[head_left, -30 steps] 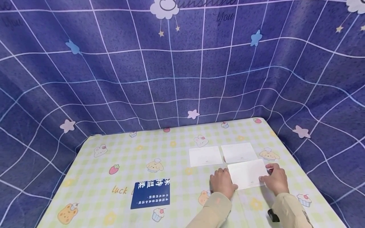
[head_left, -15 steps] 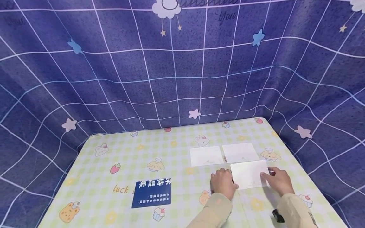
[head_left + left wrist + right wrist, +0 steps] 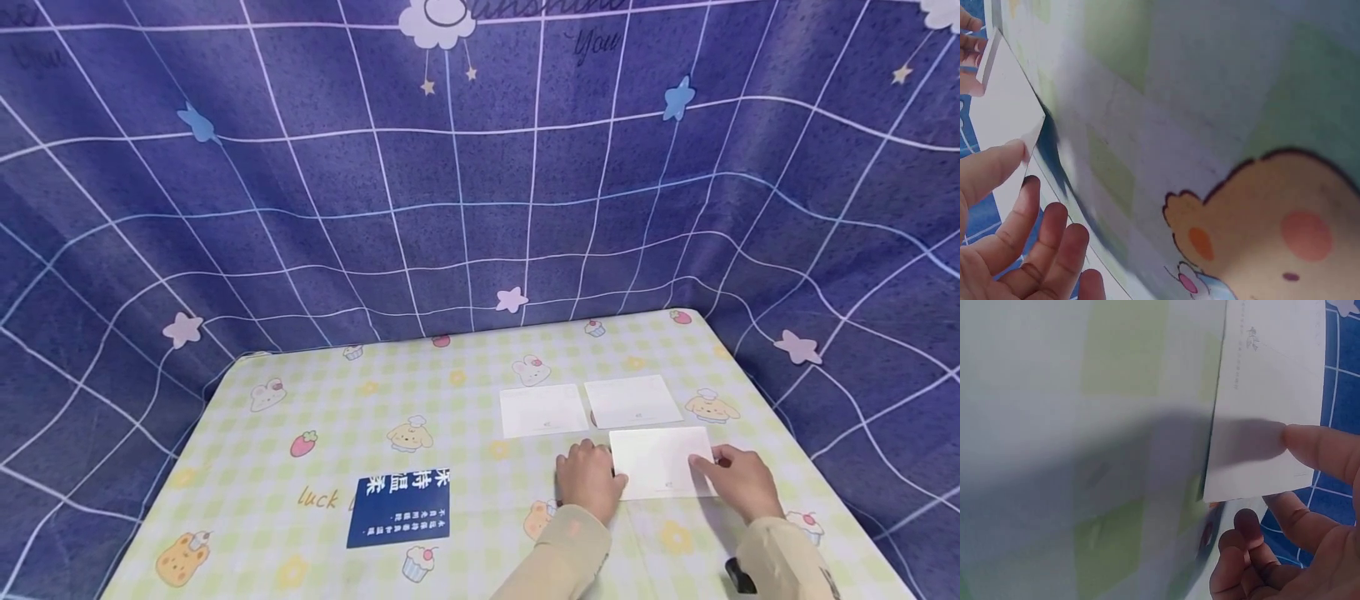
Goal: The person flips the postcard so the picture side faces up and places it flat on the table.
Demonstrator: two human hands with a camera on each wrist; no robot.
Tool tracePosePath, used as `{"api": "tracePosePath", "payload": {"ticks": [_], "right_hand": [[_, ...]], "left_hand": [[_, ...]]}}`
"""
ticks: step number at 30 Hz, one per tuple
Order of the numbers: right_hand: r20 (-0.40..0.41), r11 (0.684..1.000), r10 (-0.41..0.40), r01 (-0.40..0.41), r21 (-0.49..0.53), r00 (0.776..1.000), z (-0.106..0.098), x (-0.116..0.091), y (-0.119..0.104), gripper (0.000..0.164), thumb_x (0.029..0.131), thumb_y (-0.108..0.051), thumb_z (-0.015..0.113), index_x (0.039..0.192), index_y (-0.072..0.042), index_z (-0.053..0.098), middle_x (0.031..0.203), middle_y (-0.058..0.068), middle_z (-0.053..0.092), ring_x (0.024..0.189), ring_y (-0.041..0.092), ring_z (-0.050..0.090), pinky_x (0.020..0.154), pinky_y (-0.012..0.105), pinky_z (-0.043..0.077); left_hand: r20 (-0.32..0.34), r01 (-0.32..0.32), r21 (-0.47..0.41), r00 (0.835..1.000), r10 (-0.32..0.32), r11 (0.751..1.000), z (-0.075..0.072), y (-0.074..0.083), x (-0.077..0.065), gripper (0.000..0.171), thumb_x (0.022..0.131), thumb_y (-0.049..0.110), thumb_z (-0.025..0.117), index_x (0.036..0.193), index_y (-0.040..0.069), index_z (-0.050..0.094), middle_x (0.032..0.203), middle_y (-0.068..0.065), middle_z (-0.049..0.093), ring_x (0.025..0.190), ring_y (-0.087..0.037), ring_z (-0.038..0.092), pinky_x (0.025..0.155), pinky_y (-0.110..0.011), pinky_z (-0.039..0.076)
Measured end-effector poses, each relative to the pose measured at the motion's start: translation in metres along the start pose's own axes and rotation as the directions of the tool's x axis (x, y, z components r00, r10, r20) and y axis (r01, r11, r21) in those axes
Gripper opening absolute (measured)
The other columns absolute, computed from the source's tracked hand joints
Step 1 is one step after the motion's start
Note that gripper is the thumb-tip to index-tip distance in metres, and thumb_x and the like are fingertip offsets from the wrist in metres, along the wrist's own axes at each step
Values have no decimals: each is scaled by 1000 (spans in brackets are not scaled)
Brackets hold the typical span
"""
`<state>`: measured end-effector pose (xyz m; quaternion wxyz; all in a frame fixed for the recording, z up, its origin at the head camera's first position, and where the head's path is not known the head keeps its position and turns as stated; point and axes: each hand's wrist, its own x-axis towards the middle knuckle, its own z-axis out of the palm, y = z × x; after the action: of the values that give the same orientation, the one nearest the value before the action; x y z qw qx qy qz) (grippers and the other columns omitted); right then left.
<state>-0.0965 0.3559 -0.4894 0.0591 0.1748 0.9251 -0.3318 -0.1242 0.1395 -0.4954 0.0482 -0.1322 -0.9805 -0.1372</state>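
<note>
A white postcard [image 3: 660, 467] with small print near its lower edge lies between my hands at the right of the table in the head view. My left hand [image 3: 588, 479] pinches its left side, thumb on the face and index finger behind the edge, the other fingers spread in the left wrist view. At the right side my right hand [image 3: 738, 481] grips the same postcard [image 3: 1266, 412], thumb on top and index finger under the edge. Two more white postcards lie just beyond, a left one [image 3: 543, 410] and a right one [image 3: 632, 402], face up like the held one.
Farther left lies a dark blue card [image 3: 399, 508] with white Chinese characters. A checked cloth [image 3: 247, 483] with cartoon prints covers the table. Dark blue grid-patterned curtains [image 3: 480, 167] hang behind and at both sides.
The held postcard has slid slightly right and toward me, leaving a gap to the two behind it. My right hand has moved right with it; my left hand has barely shifted.
</note>
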Motion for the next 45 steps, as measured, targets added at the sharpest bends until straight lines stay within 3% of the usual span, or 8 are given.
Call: {"api": "tracePosePath", "payload": {"ticks": [7,15,24,34,39,45], "right_hand": [[-9,1000,-6,6,6,1000,-2,-2,-4,48,99,-33,60,111,13,59,104,30,59,94,40,55,89,54,43],[-19,1000,-22,22,-7,1000,-4,-4,-8,43,99,-35,60,103,8,58,96,24,56,89,36,53,80,46,41],[-28,999,-43,43,4,999,-2,-2,-21,49,99,-35,58,112,12,56,106,35,56,95,45,55,87,57,43],[-39,999,-25,26,28,999,-1,-4,-36,56,99,-41,58,120,11,58,113,36,58,99,46,57,86,57,44],[-52,999,-28,29,25,998,1,-5,-43,54,99,-41,59,117,9,60,111,34,59,96,44,57,84,55,44],[-53,998,-54,55,6,997,2,-8,-50,54,99,-43,58,117,8,60,108,32,62,93,42,59,81,53,45]], "left_hand": [[27,14,-23,1000,-14,1000,-3,-3,1,33,83,41,81,62,22,65,71,8,53,71,-11,53,67,-30,43],[1,30,-79,1000,-30,996,-5,-7,1,38,83,38,79,60,21,54,68,8,48,68,-11,51,66,-30,41],[-31,29,-60,999,-31,998,-18,-14,0,39,83,36,79,61,21,51,67,9,46,66,-11,49,65,-29,41],[-45,29,-23,999,-30,999,-31,-24,3,42,84,37,79,59,21,49,65,8,45,65,-12,51,64,-29,41],[-54,34,-12,998,-34,999,-36,-29,4,42,83,38,79,60,21,49,65,8,45,66,-12,51,66,-29,42],[-69,40,-49,997,-43,998,-42,-34,3,39,83,35,79,61,21,50,65,10,44,64,-10,48,67,-29,42]]}}
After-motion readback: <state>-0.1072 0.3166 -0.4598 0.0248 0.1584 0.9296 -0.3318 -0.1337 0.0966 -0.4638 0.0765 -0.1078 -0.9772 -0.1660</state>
